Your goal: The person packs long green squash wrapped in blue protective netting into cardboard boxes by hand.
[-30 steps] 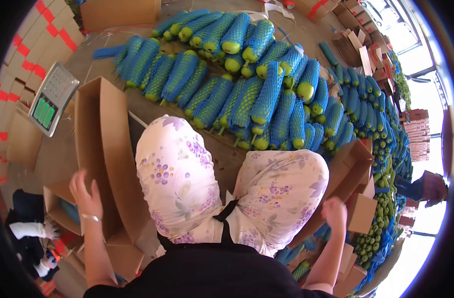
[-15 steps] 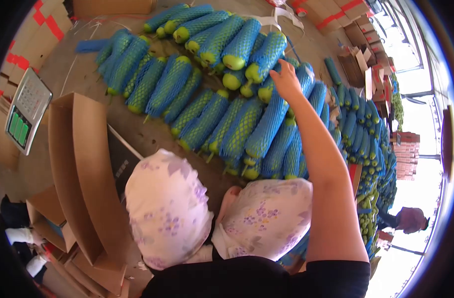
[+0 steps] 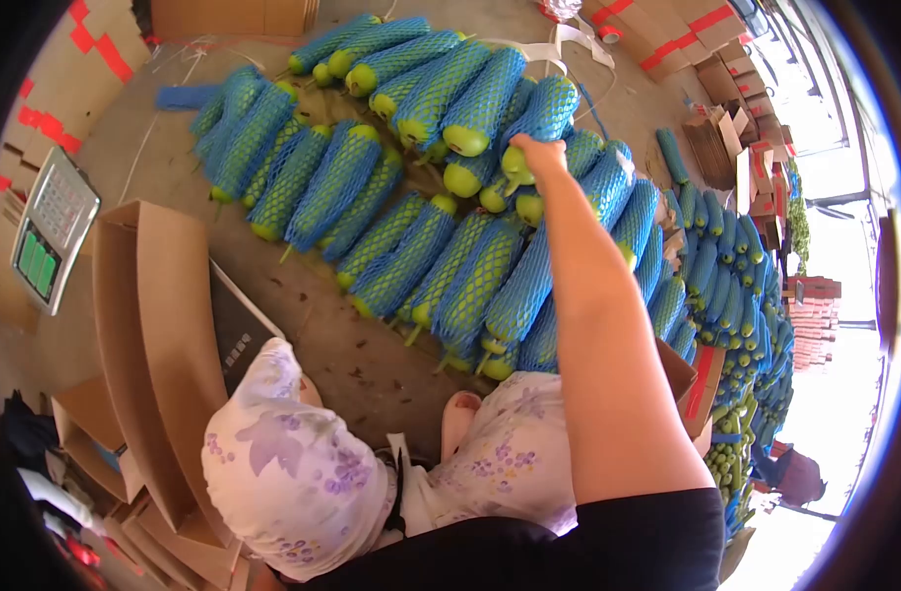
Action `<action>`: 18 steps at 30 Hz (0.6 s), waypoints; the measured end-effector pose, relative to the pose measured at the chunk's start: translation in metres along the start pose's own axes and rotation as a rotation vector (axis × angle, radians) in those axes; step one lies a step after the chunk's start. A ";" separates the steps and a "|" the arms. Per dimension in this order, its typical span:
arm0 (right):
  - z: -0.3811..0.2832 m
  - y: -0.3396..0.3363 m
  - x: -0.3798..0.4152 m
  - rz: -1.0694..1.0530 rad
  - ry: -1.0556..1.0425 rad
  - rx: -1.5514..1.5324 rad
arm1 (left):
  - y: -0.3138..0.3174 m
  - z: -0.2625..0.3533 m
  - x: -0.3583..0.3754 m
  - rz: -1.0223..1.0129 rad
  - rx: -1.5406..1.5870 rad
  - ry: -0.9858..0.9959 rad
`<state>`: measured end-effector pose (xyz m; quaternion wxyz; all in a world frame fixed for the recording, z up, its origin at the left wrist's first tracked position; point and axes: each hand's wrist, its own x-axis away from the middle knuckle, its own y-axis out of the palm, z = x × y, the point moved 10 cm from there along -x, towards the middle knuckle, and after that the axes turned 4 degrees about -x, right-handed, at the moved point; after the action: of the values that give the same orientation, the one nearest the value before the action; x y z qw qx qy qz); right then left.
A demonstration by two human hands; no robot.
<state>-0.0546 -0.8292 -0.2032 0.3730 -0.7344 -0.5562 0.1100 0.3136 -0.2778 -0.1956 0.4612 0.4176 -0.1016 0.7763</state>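
Observation:
My right hand point(image 3: 541, 158) reaches out to the pile, its fingers wrapped round the lower end of a green gourd in blue netting point(image 3: 546, 110). More netted green gourds lie in rows on the floor, such as one point(image 3: 334, 182) left of centre and one point(image 3: 478, 103) just left of my hand. The tip of the held gourd shows below my fingers. My left hand is not in view.
A tall open cardboard box point(image 3: 180, 345) stands at the left beside a digital scale point(image 3: 57, 229). Taped cartons point(image 3: 667, 30) stand at the upper right. A large heap of netted gourds point(image 3: 721, 286) lies at the right. A person point(image 3: 797, 477) is at the far right.
My right hand has moved slightly left and down and closed on a gourd's end. My arm and legs have shifted, and the view has moved a little.

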 end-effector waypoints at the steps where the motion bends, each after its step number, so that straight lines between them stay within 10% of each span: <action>1: 0.012 -0.003 -0.013 -0.114 0.029 -0.115 | -0.004 0.001 0.010 -0.007 0.028 -0.029; 8: -0.031 -0.101 0.171 -0.515 0.099 -0.711 | -0.009 0.000 0.064 -0.066 0.280 -0.141; 12: -0.055 -0.132 0.292 -0.707 -0.078 -0.661 | 0.020 0.114 0.102 0.032 -0.483 0.578; 16: -0.123 -0.104 0.432 -1.048 -0.398 -0.592 | 0.120 0.163 0.098 -0.522 -0.055 0.711; 18: -0.142 -0.079 0.491 -1.184 -0.670 -0.325 | 0.137 0.160 0.091 -0.471 0.127 0.633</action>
<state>0.1448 -0.4402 0.0729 0.0639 -0.2807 -0.9574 0.0242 0.2723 -0.3830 0.0039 0.6083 0.1973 0.1924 0.7443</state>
